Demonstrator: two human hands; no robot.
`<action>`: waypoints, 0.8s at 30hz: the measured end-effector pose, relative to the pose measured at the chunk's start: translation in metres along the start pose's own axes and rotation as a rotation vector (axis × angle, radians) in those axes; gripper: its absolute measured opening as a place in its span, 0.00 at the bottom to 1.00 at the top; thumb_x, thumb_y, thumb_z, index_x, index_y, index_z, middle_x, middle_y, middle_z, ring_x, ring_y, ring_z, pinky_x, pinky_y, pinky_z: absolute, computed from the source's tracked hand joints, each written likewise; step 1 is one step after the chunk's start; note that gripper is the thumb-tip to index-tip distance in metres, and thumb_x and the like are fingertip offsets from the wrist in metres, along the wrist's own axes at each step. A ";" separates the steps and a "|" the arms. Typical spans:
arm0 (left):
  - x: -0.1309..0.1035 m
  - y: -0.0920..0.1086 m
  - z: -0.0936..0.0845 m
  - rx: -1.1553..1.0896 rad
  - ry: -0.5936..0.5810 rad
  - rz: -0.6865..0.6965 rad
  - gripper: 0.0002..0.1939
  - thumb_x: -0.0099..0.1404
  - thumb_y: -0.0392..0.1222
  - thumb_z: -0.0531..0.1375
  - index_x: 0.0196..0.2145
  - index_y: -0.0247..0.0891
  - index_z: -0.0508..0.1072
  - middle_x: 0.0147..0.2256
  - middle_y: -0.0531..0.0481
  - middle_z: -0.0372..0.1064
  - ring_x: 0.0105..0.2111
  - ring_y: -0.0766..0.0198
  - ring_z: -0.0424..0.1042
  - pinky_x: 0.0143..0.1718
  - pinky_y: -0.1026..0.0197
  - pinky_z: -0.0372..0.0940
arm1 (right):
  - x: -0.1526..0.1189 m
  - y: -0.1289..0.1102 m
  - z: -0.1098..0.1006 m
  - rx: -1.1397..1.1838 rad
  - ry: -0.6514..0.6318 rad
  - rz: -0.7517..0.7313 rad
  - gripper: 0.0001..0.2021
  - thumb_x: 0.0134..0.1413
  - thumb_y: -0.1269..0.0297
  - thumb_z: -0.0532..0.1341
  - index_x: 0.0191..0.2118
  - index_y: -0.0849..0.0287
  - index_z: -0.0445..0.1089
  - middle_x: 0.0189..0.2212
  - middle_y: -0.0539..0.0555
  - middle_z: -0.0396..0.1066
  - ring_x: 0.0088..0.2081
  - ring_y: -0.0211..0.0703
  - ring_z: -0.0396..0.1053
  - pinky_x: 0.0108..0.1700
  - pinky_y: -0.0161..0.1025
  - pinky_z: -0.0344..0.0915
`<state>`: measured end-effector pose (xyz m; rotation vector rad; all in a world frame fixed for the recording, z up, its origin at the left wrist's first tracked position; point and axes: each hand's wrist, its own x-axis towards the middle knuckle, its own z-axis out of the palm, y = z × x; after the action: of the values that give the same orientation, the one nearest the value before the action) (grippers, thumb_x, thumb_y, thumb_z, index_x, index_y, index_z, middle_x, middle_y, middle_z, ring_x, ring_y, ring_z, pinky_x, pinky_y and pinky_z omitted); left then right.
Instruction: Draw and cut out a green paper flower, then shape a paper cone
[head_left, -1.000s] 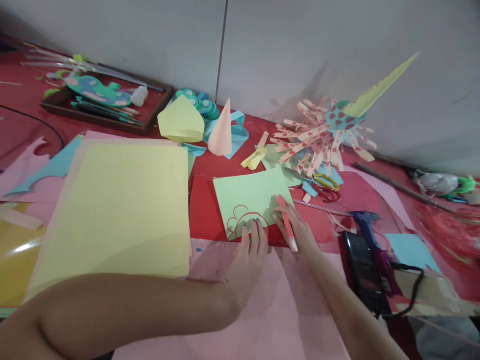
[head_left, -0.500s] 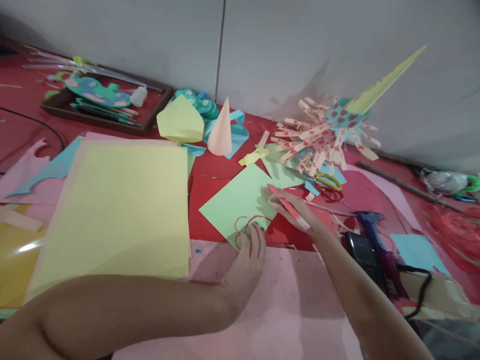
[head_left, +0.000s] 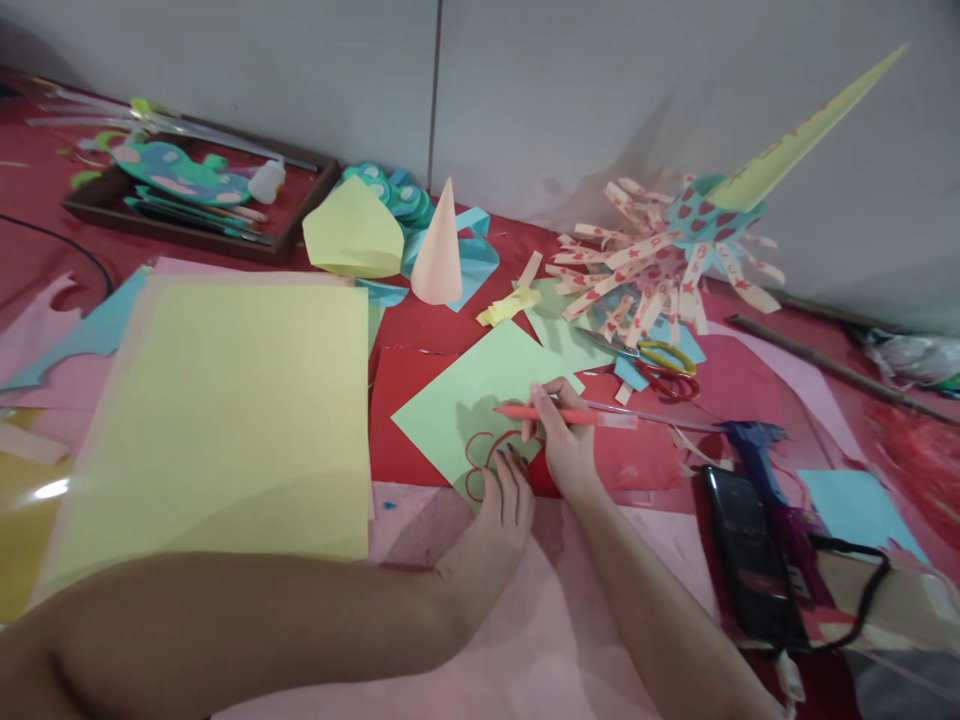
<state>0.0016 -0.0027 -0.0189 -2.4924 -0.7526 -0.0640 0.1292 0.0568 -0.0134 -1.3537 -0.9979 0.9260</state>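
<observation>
A light green sheet (head_left: 457, 390) lies at an angle on red paper, with curved red outlines drawn near its lower corner. My left hand (head_left: 502, 515) rests on that corner, fingers flat and slightly spread, holding nothing. Pinched in my right hand (head_left: 566, 440) is a red pen (head_left: 577, 416), held nearly level over the green sheet. The pen's tip points left, above the drawn lines. Whether the tip touches the paper cannot be made out.
Large yellow sheets (head_left: 240, 420) lie at left, below a brown tray (head_left: 281, 245). A pink cone (head_left: 439, 260) stands behind. Scissors (head_left: 667, 368), a fringed paper piece (head_left: 652, 265), a black phone (head_left: 754, 555) and a glue gun (head_left: 757, 460) are at right.
My right hand has moved down and left, and the red pen has swung so its tip points left over the green sheet. My left hand stays on the sheet. The view has shifted slightly.
</observation>
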 end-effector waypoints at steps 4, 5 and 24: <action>-0.001 0.002 0.001 -0.013 0.001 -0.006 0.23 0.59 0.40 0.51 0.49 0.25 0.71 0.48 0.32 0.69 0.48 0.50 0.70 0.49 0.49 0.63 | -0.001 0.002 -0.001 0.019 -0.037 0.029 0.19 0.52 0.56 0.63 0.20 0.56 0.55 0.09 0.40 0.57 0.16 0.33 0.62 0.45 0.44 0.70; -0.001 0.002 0.001 -0.013 0.000 -0.008 0.23 0.59 0.40 0.50 0.49 0.25 0.71 0.48 0.33 0.69 0.48 0.51 0.70 0.48 0.49 0.63 | -0.001 0.001 -0.002 0.004 -0.051 0.040 0.19 0.51 0.56 0.63 0.19 0.55 0.55 0.09 0.40 0.57 0.17 0.34 0.64 0.45 0.44 0.70; 0.001 -0.002 -0.004 -0.025 -0.008 -0.006 0.22 0.60 0.38 0.49 0.48 0.25 0.72 0.47 0.34 0.70 0.48 0.51 0.70 0.47 0.51 0.64 | 0.000 0.000 -0.002 -0.092 -0.090 0.048 0.18 0.52 0.55 0.62 0.19 0.55 0.55 0.09 0.40 0.58 0.15 0.31 0.58 0.46 0.46 0.70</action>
<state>0.0016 -0.0033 -0.0144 -2.5149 -0.7675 -0.0664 0.1314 0.0556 -0.0131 -1.4281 -1.0919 0.9952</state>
